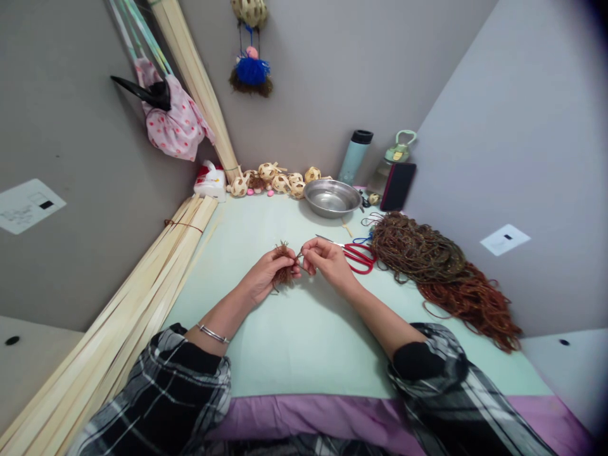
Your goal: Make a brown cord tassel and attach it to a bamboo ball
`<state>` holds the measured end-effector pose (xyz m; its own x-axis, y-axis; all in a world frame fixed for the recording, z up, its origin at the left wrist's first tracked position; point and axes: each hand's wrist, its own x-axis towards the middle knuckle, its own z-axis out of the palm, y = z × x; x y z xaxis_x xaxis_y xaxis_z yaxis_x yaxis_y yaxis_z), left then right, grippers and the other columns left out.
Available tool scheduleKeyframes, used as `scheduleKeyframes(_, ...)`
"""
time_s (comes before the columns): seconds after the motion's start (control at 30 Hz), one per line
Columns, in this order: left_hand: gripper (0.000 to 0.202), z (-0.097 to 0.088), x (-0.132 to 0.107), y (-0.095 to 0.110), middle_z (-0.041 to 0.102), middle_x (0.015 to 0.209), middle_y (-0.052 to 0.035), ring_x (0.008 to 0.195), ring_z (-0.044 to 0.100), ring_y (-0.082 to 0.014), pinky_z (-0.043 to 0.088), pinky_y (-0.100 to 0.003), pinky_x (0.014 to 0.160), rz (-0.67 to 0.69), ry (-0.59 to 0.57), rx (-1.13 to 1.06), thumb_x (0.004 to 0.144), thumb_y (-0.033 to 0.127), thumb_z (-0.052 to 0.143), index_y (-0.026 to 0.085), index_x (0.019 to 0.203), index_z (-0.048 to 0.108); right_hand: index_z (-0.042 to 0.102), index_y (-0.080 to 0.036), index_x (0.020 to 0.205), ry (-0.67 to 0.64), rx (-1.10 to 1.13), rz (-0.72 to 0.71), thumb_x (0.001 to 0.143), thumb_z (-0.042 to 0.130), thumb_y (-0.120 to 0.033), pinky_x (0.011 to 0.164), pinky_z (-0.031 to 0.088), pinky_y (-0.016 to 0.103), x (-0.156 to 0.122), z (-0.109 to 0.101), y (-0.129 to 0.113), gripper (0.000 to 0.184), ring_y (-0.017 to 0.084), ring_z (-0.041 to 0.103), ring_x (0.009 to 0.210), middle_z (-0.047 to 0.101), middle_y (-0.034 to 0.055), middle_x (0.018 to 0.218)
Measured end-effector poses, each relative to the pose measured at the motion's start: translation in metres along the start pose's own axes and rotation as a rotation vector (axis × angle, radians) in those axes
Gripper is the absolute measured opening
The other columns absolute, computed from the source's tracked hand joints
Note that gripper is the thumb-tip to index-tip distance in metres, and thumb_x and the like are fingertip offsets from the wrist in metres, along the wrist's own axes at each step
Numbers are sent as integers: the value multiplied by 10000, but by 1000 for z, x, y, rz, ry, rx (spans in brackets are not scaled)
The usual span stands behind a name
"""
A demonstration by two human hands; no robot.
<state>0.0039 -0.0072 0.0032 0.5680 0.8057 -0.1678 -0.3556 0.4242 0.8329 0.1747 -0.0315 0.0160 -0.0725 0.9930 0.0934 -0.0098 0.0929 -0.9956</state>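
My left hand (266, 275) pinches tuft (285, 277), right hand (327, 258) cord (299, 254) at its 2 o'clock. Best: pin tuft firmly, cord taut. Scissors (360, 258) at right hand's 3 o'clock.

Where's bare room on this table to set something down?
Tabletop lies bare between the right hand and purple cloth, and between the left hand and woven balls. Crowded: the right side, with scissors and yarn, and the back edge, with those balls, metal bowl and bottles.

Black-and-white plaid sleeves (164, 396) show black cuffs (418, 362), and a silver bangle (213, 334) circles the left wrist (234, 311).
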Motion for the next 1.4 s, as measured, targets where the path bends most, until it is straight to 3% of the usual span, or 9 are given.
scheduleKeyframes(0.2,380,2,-3,3,647,831,0,696,668,-114,507,-212,671,-41,-17,107,685,223,815,167,959,557,583,-171,806,1,0,12,786,691,-418,442,412,203,0,0,1,271,81,506,415,627,-29,547)
scheduleKeyframes(0.5,211,1,2,0,606,741,7,651,611,-95,537,-225,661,17,76,27,779,248,733,142,903,600,624,-161,952,-50,-2,56,796,698,-448,434,412,210,0,0,0,335,90,522,415,641,-29,567)
scheduleKeyframes(0.7,219,1,1,-1,632,686,-19,617,620,-99,499,-193,619,-1,13,85,810,295,714,125,900,610,631,-153,900,-87,-24,67,775,725,-463,428,413,205,1,-1,4,347,93,535,416,640,-21,552)
scheduleKeyframes(0.97,175,0,2,3,657,855,-39,650,597,-80,523,-195,589,29,150,-2,801,210,706,118,928,626,598,-160,818,-22,-10,44,786,701,-415,414,412,194,1,-1,3,277,82,513,398,629,-26,541)
scheduleKeyframes(1.17,180,-1,-1,8,635,903,-12,623,556,-57,446,-155,487,90,62,-103,786,203,716,154,904,589,575,-173,808,-5,-15,40,787,689,-399,408,404,195,0,0,1,254,80,500,390,625,-33,534)
scheduleKeyframes(1.27,200,0,-1,9,604,846,4,632,571,-73,491,-185,540,70,17,-116,790,239,725,167,916,586,573,-175,807,-9,-13,38,786,688,-398,410,408,198,0,0,0,253,82,503,394,624,-34,537)
scheduleKeyframes(1.4,290,1,-1,7,532,721,14,681,612,-125,550,-259,639,44,-24,-94,809,416,716,162,903,612,570,-179,811,-18,-21,36,789,684,-406,408,409,200,-1,1,1,255,83,500,395,616,-38,537)
